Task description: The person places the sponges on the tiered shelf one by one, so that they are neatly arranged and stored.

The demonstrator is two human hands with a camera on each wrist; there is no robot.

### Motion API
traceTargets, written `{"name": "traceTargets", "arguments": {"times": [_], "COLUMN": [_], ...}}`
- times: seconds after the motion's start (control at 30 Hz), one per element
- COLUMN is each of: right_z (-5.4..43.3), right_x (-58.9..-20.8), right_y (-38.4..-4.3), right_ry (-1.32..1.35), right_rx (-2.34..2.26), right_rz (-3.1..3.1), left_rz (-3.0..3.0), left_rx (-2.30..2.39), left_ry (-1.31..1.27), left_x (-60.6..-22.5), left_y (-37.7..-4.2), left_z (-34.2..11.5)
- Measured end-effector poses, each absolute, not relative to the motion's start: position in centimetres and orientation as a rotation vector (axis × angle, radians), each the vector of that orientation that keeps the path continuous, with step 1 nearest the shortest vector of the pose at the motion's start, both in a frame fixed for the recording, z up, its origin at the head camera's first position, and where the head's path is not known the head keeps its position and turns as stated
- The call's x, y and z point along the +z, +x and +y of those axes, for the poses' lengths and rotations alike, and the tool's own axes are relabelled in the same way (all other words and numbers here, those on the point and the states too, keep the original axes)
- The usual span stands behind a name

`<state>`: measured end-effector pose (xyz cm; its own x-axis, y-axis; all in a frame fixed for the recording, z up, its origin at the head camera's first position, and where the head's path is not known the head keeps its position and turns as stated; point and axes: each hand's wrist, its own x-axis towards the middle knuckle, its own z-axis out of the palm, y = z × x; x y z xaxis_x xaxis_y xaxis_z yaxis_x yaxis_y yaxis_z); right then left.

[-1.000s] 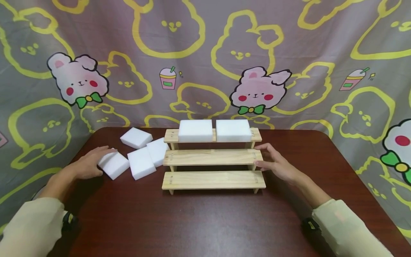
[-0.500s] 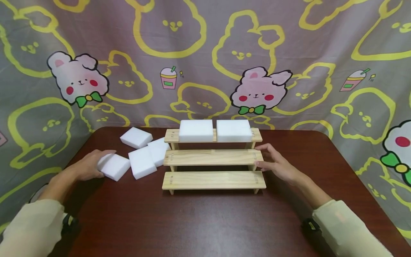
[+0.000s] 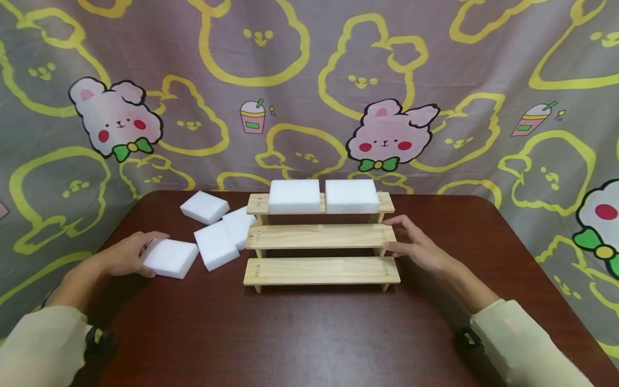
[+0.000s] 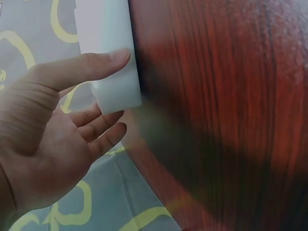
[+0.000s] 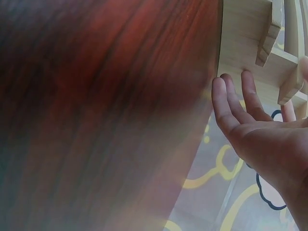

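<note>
A patterned curtain [image 3: 290, 91] hangs at twelve o'clock, behind a dark table [image 3: 309, 333]. On it stands a wooden rack [image 3: 321, 270] of three stepped shelves, taken here as the dial's centre, highest at twelve and lowest at six, probably so that every level is in reach from the near side. The rack is the nearest thing to a container: its top shelf [image 3: 259, 203] bears two blocks [image 3: 295, 196] [image 3: 352, 196], both flat, towards eleven and one, a narrow gap between them. At three the right hand [image 3: 420, 250] lightly pinches the end of the middle shelf [image 3: 321, 236] between thumb and index finger; it seems a steadying hold. At nine the left hand [image 3: 129, 253] grips the held block [image 3: 171, 258] by its outer end, thumb and fingers on opposite sides, apparently to leave the inner end free. Whether that block touches the table I cannot tell. Between nine and ten lie three loose blocks [image 3: 205, 207] [image 3: 239, 227] [image 3: 216, 245], the two nearer the rack touching or overlapping, the third just beside them.
</note>
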<state>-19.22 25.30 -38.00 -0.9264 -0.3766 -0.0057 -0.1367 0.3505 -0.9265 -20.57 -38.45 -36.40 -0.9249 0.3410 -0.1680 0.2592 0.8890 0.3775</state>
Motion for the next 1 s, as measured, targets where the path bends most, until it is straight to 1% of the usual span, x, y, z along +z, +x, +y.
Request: {"name": "traceTargets", "arguments": {"times": [0.27, 0.5, 1.0], "right_z": [25.3, 25.4, 25.4], "right_x": [-38.2, -38.2, -38.3], "right_y": [-19.2, -19.3, -19.4], "right_ry": [-0.472, -0.462, -0.454], "right_rx": [-1.631, -1.624, -1.642], "right_rz": [2.385, 2.396, 2.393], "left_rz": [2.878, 2.918, 2.973], "left_rx": [0.553, 0.606, 0.662], "left_ry": [0.425, 0.470, 0.483], "left_x": [-35.6, -34.7, -33.8], "left_y": [-19.3, -19.0, -19.0], "left_z": [-38.9, -39.1, -36.5]}}
